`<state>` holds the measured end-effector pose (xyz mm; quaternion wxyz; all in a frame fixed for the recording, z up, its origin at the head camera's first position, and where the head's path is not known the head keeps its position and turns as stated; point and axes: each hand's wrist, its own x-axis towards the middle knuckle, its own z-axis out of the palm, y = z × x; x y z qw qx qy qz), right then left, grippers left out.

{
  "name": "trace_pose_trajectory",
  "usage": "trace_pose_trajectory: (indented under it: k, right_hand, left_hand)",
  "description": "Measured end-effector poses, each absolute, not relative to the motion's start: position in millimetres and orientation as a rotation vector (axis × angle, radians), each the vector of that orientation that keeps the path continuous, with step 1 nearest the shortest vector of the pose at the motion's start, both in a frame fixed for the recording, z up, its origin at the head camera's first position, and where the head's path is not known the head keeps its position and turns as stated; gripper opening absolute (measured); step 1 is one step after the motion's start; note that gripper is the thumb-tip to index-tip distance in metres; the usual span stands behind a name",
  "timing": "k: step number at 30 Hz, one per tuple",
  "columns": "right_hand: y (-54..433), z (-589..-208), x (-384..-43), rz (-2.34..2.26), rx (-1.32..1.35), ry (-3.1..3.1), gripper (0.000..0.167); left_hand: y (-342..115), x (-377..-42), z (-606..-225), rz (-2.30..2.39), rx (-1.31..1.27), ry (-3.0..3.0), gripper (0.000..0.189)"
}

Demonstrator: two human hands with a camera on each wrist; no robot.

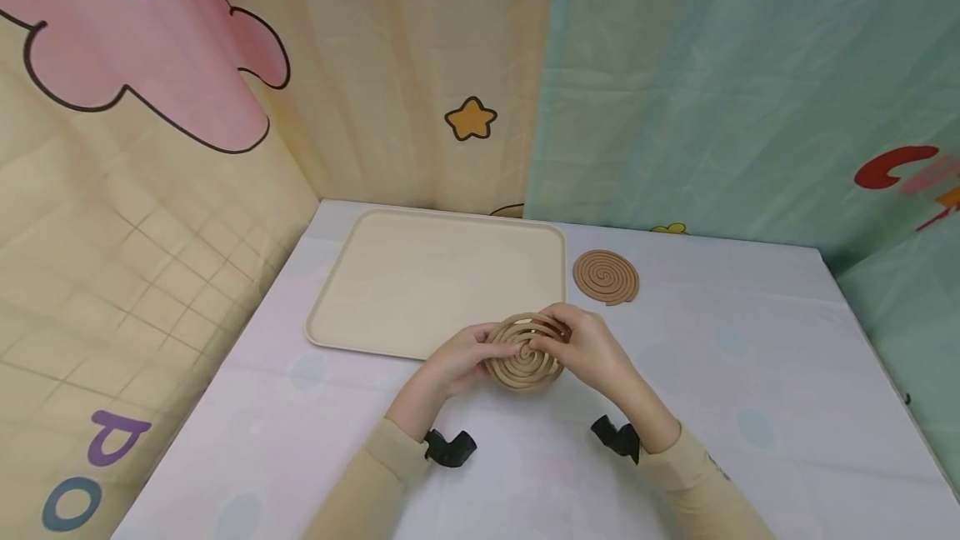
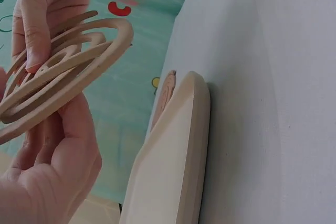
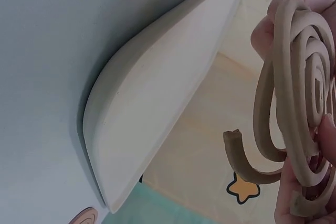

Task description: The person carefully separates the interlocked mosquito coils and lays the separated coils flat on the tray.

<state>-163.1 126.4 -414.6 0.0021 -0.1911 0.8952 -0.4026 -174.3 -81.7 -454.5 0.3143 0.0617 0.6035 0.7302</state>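
Both hands hold a tan mosquito coil (image 1: 523, 375) just above the table, near the tray's front right corner. My left hand (image 1: 459, 359) grips its left side, with the thumb across the face and fingers underneath. On the other side my right hand (image 1: 592, 348) pinches the coil near its centre and upper right edge. Its rings stand apart in layers in the left wrist view, like two spirals wound together. In the right wrist view a loose strand end (image 3: 232, 139) curls out from the rest. Parts of the fingers are hidden behind the rings.
A shallow cream tray (image 1: 442, 273) lies on the white tablecloth (image 1: 517, 473), behind the hands. Right of the tray, a darker brown mosquito coil (image 1: 606, 277) lies flat. Printed curtains (image 1: 720, 90) hang behind the table. A black wrist mount (image 1: 450, 448) sits at the left cuff.
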Motion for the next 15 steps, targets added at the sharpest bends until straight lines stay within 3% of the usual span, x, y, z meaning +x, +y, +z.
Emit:
trace_pose_trajectory:
  k: [6,15]
  right_hand:
    - [127.4,-414.8,-165.0,-1.255,-0.706,2.843,0.02]
    - [130.9,-414.3,-167.8,-1.294,-0.799,2.877,0.034]
  left_hand:
    - [-83.2,-175.1,-454.0,1.931,0.158,1.433,0.076]
    - [-78.0,-174.3,-451.3,2.019,0.076,1.407,0.061]
